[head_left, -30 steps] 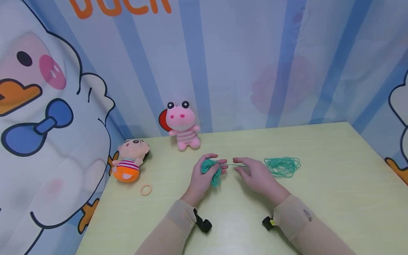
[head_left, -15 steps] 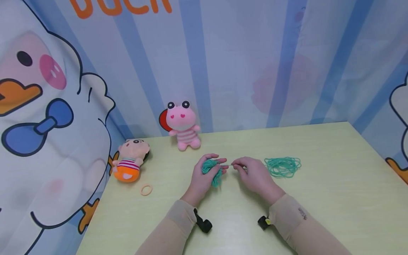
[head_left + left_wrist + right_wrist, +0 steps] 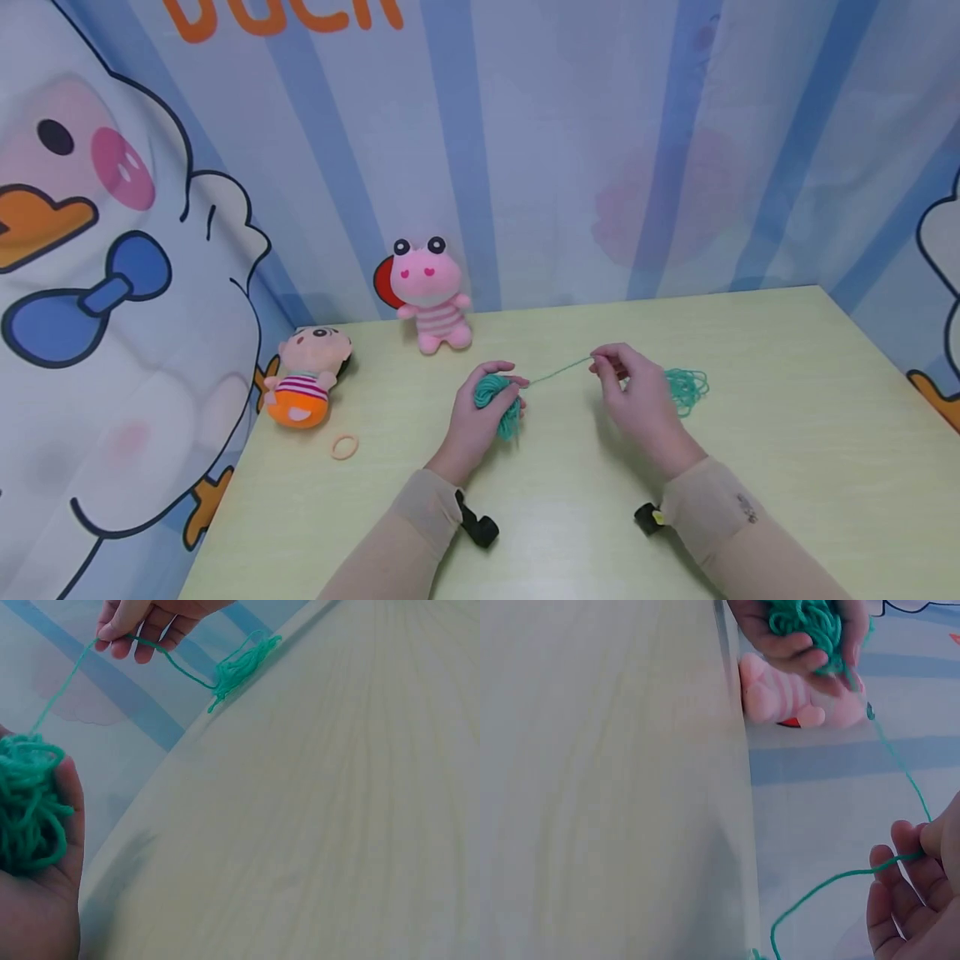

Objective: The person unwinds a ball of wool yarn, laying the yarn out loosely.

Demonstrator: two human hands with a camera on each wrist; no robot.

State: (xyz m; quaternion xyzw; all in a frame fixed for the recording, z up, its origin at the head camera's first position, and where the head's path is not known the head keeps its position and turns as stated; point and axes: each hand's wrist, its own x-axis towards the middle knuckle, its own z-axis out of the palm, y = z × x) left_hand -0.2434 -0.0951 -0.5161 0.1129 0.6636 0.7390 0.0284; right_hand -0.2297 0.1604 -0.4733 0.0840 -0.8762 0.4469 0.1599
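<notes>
Left hand (image 3: 474, 423) curled round green yarn bundle (image 3: 495, 395), likely to anchor it; my right hand (image 3: 639, 398) pinches strand (image 3: 558, 369) toward two o'clock, seemingly for tension; loose yarn coil (image 3: 688, 389) on table (image 3: 795, 475), right hand's three o'clock.

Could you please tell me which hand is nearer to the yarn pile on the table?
Right. The right hand is just left of the yarn pile, partly covering it in the head view; the left hand is farther left.
</notes>
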